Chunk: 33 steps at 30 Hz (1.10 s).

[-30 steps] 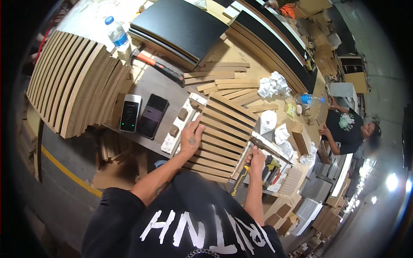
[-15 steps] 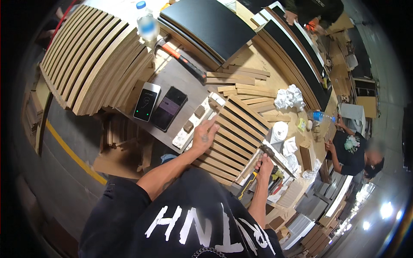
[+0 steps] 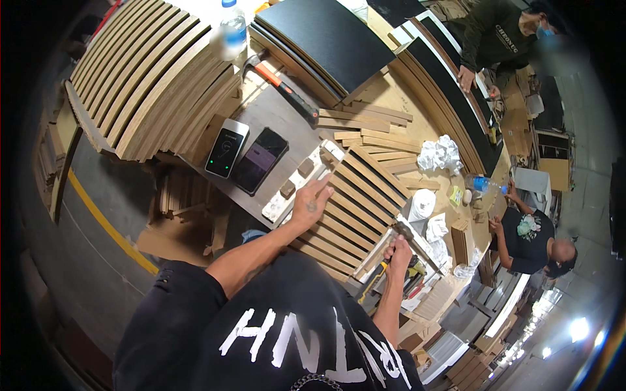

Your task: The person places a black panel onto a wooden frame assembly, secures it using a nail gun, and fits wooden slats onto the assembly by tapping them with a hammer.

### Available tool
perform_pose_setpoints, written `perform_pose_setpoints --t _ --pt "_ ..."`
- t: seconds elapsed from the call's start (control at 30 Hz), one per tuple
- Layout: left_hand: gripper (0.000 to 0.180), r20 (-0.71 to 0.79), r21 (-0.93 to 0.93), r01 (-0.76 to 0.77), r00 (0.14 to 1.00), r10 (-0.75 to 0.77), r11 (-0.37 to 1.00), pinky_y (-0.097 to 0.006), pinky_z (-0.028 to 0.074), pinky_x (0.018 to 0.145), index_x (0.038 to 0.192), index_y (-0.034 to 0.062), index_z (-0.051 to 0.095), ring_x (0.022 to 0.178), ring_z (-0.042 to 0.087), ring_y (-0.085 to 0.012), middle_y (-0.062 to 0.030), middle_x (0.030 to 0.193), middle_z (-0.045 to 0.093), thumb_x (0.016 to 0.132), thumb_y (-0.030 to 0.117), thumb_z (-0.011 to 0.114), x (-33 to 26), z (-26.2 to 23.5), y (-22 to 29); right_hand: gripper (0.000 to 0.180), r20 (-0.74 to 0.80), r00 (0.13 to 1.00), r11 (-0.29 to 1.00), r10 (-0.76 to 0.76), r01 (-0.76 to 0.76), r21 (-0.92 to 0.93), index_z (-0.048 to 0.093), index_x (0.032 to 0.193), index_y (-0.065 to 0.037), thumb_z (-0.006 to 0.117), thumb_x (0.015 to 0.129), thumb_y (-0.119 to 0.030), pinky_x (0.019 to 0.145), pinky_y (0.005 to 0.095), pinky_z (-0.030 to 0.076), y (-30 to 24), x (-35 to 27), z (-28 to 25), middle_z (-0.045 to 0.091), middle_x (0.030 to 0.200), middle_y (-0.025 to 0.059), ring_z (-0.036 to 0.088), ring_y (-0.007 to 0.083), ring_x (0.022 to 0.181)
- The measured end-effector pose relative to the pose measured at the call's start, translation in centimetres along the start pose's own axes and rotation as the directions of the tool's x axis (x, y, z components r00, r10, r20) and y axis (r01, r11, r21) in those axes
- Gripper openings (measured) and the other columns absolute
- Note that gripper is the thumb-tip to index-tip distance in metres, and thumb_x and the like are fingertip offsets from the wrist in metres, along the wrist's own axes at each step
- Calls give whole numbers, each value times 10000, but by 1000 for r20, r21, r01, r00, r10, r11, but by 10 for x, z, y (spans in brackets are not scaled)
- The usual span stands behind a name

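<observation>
A slatted wooden panel with dark gaps lies in front of me on the bench. My left hand grips its left edge, thumb over the slats and fingers along the side. At the opposite edge, my right hand is closed round a hammer with a black and yellow handle. The hammer's dark head is beside the panel's right end; whether it touches the wood I cannot tell. A white jig strip with small brown blocks runs beside my left hand.
Two phones and an orange-black hammer lie beyond the jig. Stacked slatted panels rise at left, with a bottle nearby. Loose wood strips and crumpled paper lie farther right. Two people work at right.
The hammer in my right hand has tilted slightly, its handle showing more. My left hand keeps its place on the panel. At the upper right, a person has leaned further into view.
</observation>
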<state>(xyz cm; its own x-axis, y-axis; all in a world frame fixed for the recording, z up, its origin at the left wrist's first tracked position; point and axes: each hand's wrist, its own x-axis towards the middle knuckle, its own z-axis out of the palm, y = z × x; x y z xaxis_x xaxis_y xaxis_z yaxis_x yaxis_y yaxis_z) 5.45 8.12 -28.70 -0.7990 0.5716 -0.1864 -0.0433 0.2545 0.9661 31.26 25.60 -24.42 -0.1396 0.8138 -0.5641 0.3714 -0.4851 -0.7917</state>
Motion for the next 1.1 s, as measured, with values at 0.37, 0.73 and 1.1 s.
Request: perform_pose_setpoints --t 0.37,0.73,1.1 --pt "482 11 25 -3 1000 3 1000 -327 490 910 1317 -11 586 1001 658 -301 -210 1160 661 913 235 681 -3 -6 -4 263 10 1000 1000 26 -26 9 525 871 -49 543 1031 -257 423 244 343 -5 -18 16 477 686 19 426 92 506" --pt "468 83 5 -97 992 96 995 -376 472 951 1317 -18 564 1100 613 -405 -251 1245 604 881 116 668 -23 -29 -15 232 -24 996 997 80 -81 -15 582 995 -10 569 1014 -240 440 247 351 22 -34 -13 487 710 18 435 99 522" --pt "376 89 -37 -129 987 132 991 -358 498 861 1280 3 605 963 652 -380 -236 1106 644 911 64 629 -22 -28 -17 200 -41 997 996 71 -69 57 582 1004 -32 574 1013 -232 411 250 348 20 -22 2 484 682 13 438 91 506"
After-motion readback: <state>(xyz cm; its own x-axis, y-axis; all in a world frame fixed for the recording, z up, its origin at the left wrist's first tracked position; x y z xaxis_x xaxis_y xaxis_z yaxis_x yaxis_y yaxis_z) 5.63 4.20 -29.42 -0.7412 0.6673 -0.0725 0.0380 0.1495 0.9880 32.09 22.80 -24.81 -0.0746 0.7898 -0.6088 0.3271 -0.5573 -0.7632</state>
